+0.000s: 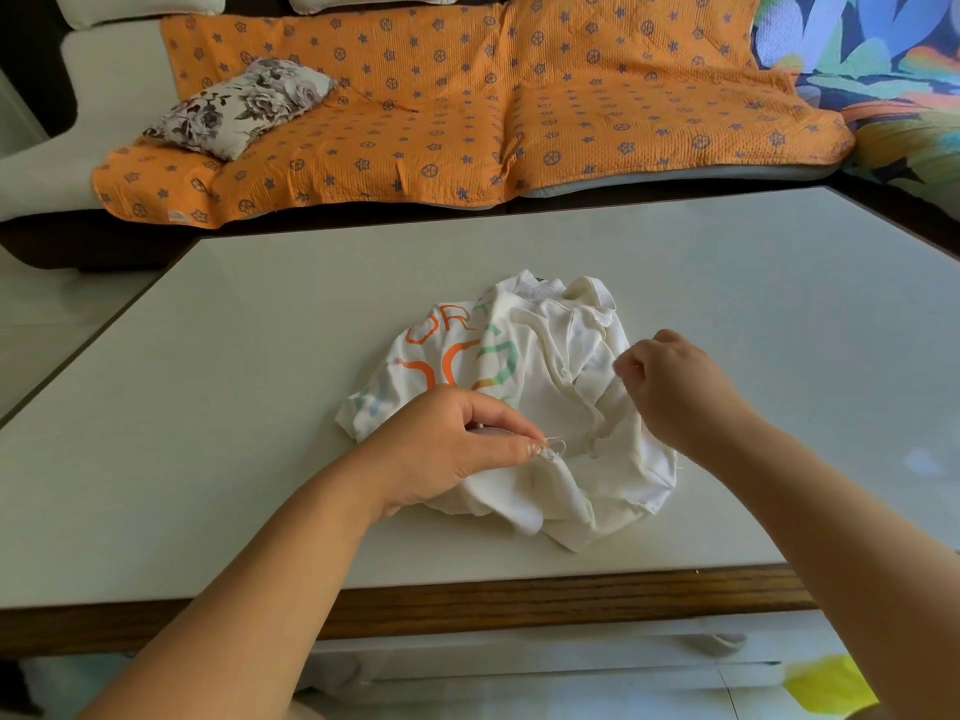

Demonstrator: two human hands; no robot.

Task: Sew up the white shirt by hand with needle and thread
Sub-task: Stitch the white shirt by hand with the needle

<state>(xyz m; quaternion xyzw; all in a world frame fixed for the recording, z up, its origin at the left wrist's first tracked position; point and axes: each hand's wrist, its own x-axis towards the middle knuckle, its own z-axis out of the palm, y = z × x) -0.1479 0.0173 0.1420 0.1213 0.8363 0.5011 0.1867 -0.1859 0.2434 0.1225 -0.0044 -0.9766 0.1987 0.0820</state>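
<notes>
The white shirt (pixel 550 356) is lying crumpled in a loose heap on the tabletop (pixel 260 356), toward its near edge and between your two hands. Its orange and green print is facing up on the left of the heap. Your left hand (pixel 452 449) is resting on the near left part of the cloth. Its grip is narrowed to a thumb-and-finger pinch on a small loop of pale thread (pixel 555 448) just above the fabric. Your right hand (pixel 675 387) is hovering over the right side of the heap with its fingertips drawn close together. Whatever is sitting in that grip is too fine to make out, so I cannot tell whether it is holding the needle, the thread end or nothing.

You are dealing with light, limp cloth that is likely going to slide and bunch on the smooth tabletop whenever a stitch is being pulled. Be taking it by a fold or hem right beside the place being sewn, pinching the layers flat, not by the bulk of the heap. The thread is looking thin, nearly the shirt's colour and probably prone to tangling, so be pinching it close to the loop and drawing gently.
</notes>
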